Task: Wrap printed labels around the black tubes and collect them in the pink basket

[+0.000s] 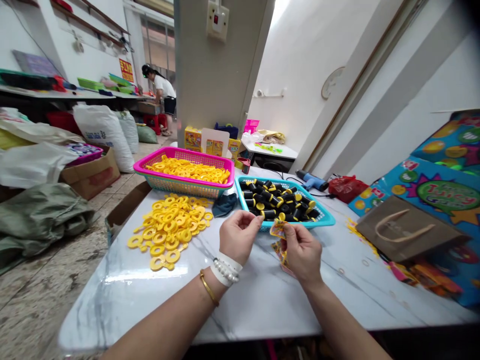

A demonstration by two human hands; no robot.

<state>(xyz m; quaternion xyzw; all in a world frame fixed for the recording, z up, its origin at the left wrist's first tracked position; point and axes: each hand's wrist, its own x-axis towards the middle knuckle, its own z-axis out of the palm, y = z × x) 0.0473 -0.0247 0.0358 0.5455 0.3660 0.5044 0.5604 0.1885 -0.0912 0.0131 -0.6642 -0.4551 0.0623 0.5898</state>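
My left hand (238, 235) is closed in a pinch in front of the teal basket (326, 218); what its fingertips hold, if anything, I cannot make out. My right hand (304, 250) is closed on a small printed yellow piece (278, 228), paper or thin plastic. More printed pieces (280, 254) show just below it, partly hidden by that hand. The basket holds many black cylinders (268, 196) with yellow ends. To the left lies a heap of yellow plastic rings (170, 225) with tabs.
A pink basket (138, 165) of yellow parts stands behind the heap. Further right are a blue heat gun-like tool (313, 181), a red plastic bag (347, 188), a brown paper bag (405, 230) and blue printed boxes (446, 185). Another person (164, 92) bends over a far table.
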